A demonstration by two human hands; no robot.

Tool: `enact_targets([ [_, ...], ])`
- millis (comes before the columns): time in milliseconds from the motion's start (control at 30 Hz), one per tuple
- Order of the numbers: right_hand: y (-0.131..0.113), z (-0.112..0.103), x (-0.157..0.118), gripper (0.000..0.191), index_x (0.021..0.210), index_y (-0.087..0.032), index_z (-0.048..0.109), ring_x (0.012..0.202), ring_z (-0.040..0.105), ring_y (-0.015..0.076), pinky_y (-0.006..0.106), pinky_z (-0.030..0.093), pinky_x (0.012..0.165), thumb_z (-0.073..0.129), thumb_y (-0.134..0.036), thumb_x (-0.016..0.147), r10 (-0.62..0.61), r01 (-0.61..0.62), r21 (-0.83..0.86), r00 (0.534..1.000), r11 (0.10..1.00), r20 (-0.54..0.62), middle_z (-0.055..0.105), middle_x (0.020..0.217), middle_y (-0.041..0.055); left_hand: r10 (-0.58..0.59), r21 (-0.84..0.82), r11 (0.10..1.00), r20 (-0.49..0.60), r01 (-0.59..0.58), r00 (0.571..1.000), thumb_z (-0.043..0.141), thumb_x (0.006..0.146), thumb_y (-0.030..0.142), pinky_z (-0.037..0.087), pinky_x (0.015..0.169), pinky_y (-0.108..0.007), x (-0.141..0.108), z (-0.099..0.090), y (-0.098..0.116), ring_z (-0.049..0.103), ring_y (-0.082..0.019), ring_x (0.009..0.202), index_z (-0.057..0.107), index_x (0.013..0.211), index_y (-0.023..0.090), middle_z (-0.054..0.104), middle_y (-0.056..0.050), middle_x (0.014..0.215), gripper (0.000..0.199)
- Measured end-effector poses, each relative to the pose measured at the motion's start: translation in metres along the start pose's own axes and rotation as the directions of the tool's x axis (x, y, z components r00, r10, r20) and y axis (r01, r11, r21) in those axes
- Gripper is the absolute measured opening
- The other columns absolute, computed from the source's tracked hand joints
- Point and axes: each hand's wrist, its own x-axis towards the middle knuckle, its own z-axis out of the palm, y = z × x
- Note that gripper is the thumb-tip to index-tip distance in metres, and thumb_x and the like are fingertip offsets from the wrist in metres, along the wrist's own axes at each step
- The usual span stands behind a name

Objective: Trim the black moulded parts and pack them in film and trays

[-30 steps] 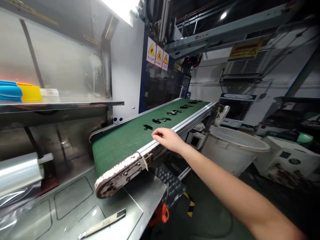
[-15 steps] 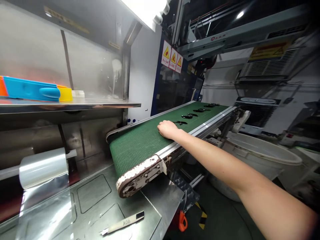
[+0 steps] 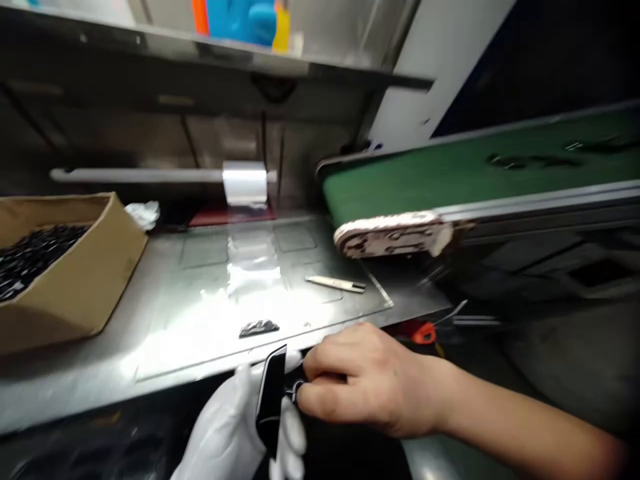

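My left hand [image 3: 225, 420], in a white glove, is closed around a glossy black plastic part [image 3: 271, 400], held tilted just in front of the bench edge. Fingers curled, my bare right hand [image 3: 363, 377] pinches a small dark looped piece [image 3: 296, 388] at the right side of that part. Whether the two pieces are joined, I cannot tell. Another small black piece [image 3: 259, 328] lies on the bench near the front edge. Behind it is a pale-handled cutter [image 3: 335, 284] with a dark end.
A cardboard box [image 3: 107, 267] of small black parts stands on the bench [image 3: 165, 293] at left. A clear film roll [image 3: 245, 183] hangs behind. The green conveyor belt [image 3: 400, 183] at right carries blurred black parts [image 3: 510, 161]. A metal shelf [image 3: 200, 50] runs above.
My right hand has left the conveyor and come to the bench front, where it meets my left hand, which has entered view holding the black part. The view has swung left and down.
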Motion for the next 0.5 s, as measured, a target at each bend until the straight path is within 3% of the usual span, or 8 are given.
enact_targets([
  [67, -0.003, 0.017, -0.002, 0.028, 0.113, -0.027, 0.076, 0.064, 0.051, 0.0148, 0.03, 0.033, 0.057, 0.05, -0.022, 0.105, -0.017, 0.015, 0.056, 0.999, 0.998, 0.035, 0.069, 0.084, 0.0013, -0.076, -0.445, 0.88, 0.21, 0.165, 0.975, 0.02, 0.106, 0.056, 0.045, 0.033, -0.021, -0.008, 0.002, -0.011, 0.065, -0.018, 0.039, 0.063, 0.14, 0.017, 0.075, -0.01, 0.062, 0.068],
  [133, -0.003, 0.03, -0.007, 0.029, 0.117, -0.031, 0.075, 0.065, 0.052, 0.0148, 0.03, 0.033, 0.058, 0.052, -0.022, 0.104, 0.012, -0.017, 0.129, 0.999, 0.991, 0.039, 0.071, 0.085, 0.0008, 0.001, -0.723, 0.652, 0.303, 0.229, 0.953, 0.027, 0.108, 0.049, 0.048, 0.035, -0.018, -0.013, 0.005, -0.02, 0.07, -0.019, 0.045, 0.062, 0.141, 0.015, 0.077, -0.01, 0.064, 0.059],
  [200, -0.005, 0.043, -0.017, 0.03, 0.122, -0.033, 0.074, 0.07, 0.055, 0.0152, 0.029, 0.035, 0.061, 0.053, -0.022, 0.103, 0.068, -0.076, 0.229, 0.997, 0.97, 0.046, 0.072, 0.088, 0.001, 0.069, -0.809, 0.547, 0.297, 0.213, 0.952, 0.032, 0.109, 0.044, 0.051, 0.04, -0.016, -0.016, 0.009, -0.026, 0.074, -0.018, 0.051, 0.062, 0.141, 0.016, 0.078, -0.01, 0.068, 0.052],
  [333, -0.016, 0.071, -0.039, 0.032, 0.128, -0.027, 0.066, 0.088, 0.066, 0.0182, 0.03, 0.047, 0.073, 0.052, -0.016, 0.101, 0.189, -0.139, 0.478, 0.98, 0.867, -0.059, 0.073, 0.105, 0.0064, 0.081, -0.847, 0.501, 0.248, 0.176, 0.965, 0.036, 0.108, 0.045, 0.053, 0.044, -0.015, -0.02, 0.019, -0.034, 0.075, -0.016, 0.054, 0.06, 0.142, 0.015, 0.078, -0.008, 0.07, 0.051],
  [400, -0.024, 0.087, -0.046, 0.032, 0.131, -0.026, 0.06, 0.09, 0.067, 0.0182, 0.03, 0.051, 0.076, 0.057, -0.017, 0.1, 0.38, -0.214, 0.646, 0.916, 0.732, -0.127, 0.071, 0.105, 0.0068, 0.051, -0.84, 0.517, 0.223, 0.165, 0.973, 0.038, 0.108, 0.047, 0.053, 0.045, -0.015, -0.02, 0.024, -0.035, 0.073, -0.015, 0.053, 0.061, 0.141, 0.016, 0.077, -0.006, 0.07, 0.051],
  [500, -0.037, 0.109, -0.049, 0.023, 0.121, -0.025, 0.061, 0.074, 0.064, 0.0154, 0.027, 0.052, 0.065, 0.06, -0.038, 0.102, 0.69, -0.318, 0.886, 0.724, 0.336, -0.002, 0.069, 0.092, 0.0037, -0.008, -0.813, 0.554, 0.207, 0.176, 0.978, 0.039, 0.106, 0.052, 0.052, 0.043, -0.016, -0.017, 0.029, -0.036, 0.072, -0.015, 0.053, 0.062, 0.14, 0.018, 0.076, -0.004, 0.071, 0.053],
])
